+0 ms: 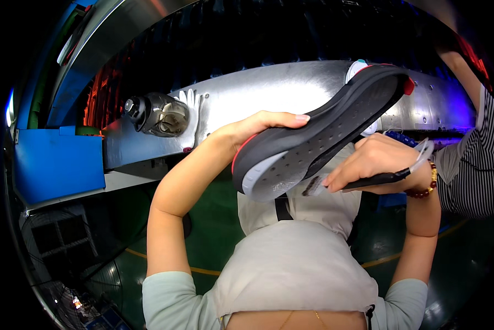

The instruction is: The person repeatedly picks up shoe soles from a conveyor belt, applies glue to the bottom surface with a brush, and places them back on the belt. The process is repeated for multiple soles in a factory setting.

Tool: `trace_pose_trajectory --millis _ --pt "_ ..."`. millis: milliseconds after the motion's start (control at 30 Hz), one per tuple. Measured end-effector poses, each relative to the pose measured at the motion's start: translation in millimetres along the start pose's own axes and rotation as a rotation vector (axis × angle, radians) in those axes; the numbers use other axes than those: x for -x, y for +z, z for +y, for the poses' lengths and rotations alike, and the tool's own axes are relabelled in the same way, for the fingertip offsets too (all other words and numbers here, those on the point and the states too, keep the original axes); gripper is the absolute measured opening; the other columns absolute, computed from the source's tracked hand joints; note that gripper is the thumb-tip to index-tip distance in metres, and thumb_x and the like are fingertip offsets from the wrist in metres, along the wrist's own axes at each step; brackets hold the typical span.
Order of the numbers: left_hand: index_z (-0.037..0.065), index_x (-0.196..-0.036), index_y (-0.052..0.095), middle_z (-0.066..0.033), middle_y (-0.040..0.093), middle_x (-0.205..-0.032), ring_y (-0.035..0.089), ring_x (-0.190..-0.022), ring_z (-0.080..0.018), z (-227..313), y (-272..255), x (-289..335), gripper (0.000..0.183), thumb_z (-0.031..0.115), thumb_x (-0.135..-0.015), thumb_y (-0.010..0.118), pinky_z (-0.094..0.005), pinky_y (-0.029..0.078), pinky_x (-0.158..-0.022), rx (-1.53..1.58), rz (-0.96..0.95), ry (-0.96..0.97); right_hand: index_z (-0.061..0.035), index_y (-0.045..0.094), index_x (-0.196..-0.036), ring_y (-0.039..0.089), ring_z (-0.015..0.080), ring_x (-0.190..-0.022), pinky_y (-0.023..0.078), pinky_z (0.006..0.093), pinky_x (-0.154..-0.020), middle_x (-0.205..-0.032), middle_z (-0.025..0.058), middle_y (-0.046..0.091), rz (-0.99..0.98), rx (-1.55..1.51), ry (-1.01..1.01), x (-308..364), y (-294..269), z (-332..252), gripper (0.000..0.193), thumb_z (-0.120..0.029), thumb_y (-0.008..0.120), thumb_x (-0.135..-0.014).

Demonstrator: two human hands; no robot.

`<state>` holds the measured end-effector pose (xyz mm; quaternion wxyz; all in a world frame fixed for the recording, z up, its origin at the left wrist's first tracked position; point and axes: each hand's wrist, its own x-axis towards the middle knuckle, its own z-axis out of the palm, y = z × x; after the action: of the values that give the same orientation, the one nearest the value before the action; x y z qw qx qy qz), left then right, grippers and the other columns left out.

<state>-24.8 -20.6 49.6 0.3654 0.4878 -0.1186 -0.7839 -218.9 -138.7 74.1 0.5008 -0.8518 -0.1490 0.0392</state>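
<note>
My left hand [256,127] grips a black shoe sole [343,124] along its edge, the thumb lying on the side wall. The sole is tilted, its hollow inner face toward me, with small holes, a grey patch at the heel end and red trim. Closed round the dark handle of a brush [314,186] is my right hand [374,160]. The bristles are beside the grey heel part; whether they touch it I cannot tell. A clear tube [423,157] runs from the handle's back end near my wrist.
A metal bench [241,91] stretches across in front of me. On its left lie a dark clear bottle [167,115] and a white glove [192,113]. A blue metal box [60,165] and a fan [71,258] stand left. Another person in stripes [480,159] is at right.
</note>
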Motion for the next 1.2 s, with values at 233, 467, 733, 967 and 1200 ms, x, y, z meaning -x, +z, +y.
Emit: trace_pose_trajectory --millis 233,467,733,967,1200 --pt "0.0 -0.103 0.057 -0.0147 0.059 -0.094 0.057 -0.079 -0.0186 2 -1 4 0.047 0.036 -0.073 0.061 -0.0283 0.045 -0.072 -0.086 0.025 -0.061 -0.0011 0.061 -0.083 0.061 0.0251 -0.082 0.049 0.0291 -0.067 -0.088 0.0105 0.064 0.0 0.049 0.052 -5 1 0 0.013 -0.004 0.06 -0.071" --pt "0.001 -0.106 0.055 -0.0146 0.058 -0.098 0.056 -0.084 -0.0191 11 -1 19 0.049 0.035 -0.072 0.063 -0.0296 0.045 -0.074 -0.064 0.039 -0.091 -0.0049 0.064 -0.084 0.063 0.0174 -0.079 0.041 0.025 -0.059 -0.091 0.0077 0.064 0.183 0.012 -0.023 7 -2 16 0.012 -0.009 0.06 -0.075" --pt "0.0 -0.105 0.056 -0.0136 0.059 -0.098 0.056 -0.086 -0.0197 3 -15 32 0.044 0.024 -0.068 0.064 -0.0287 0.043 -0.08 0.057 0.167 -0.066 -0.0032 0.064 -0.086 0.063 0.0208 -0.08 0.045 0.0256 -0.066 -0.094 0.0109 0.063 0.305 -0.025 0.017 22 -5 14 0.018 -0.003 0.064 -0.069" --pt "-0.003 -0.109 0.052 -0.0167 0.056 -0.105 0.055 -0.094 -0.0219 -19 -45 35 0.048 0.019 -0.067 0.061 -0.0293 0.042 -0.084 0.068 0.27 -0.105 -0.0034 0.064 -0.085 0.062 0.0207 -0.08 0.044 0.0245 -0.06 -0.092 0.0114 0.064 0.301 -0.042 0.09 41 1 2 0.02 -0.001 0.066 -0.066" --pt "0.001 -0.124 0.041 -0.015 0.048 -0.118 0.047 -0.106 -0.0228 -20 -55 41 0.068 0.029 -0.065 0.062 -0.0293 0.032 -0.094 -0.11 -0.042 -0.085 -0.0061 0.065 -0.086 0.063 0.0167 -0.077 0.039 0.0236 -0.056 -0.093 0.0094 0.064 0.129 0.156 0.157 53 -2 0 0.015 -0.006 0.063 -0.071"
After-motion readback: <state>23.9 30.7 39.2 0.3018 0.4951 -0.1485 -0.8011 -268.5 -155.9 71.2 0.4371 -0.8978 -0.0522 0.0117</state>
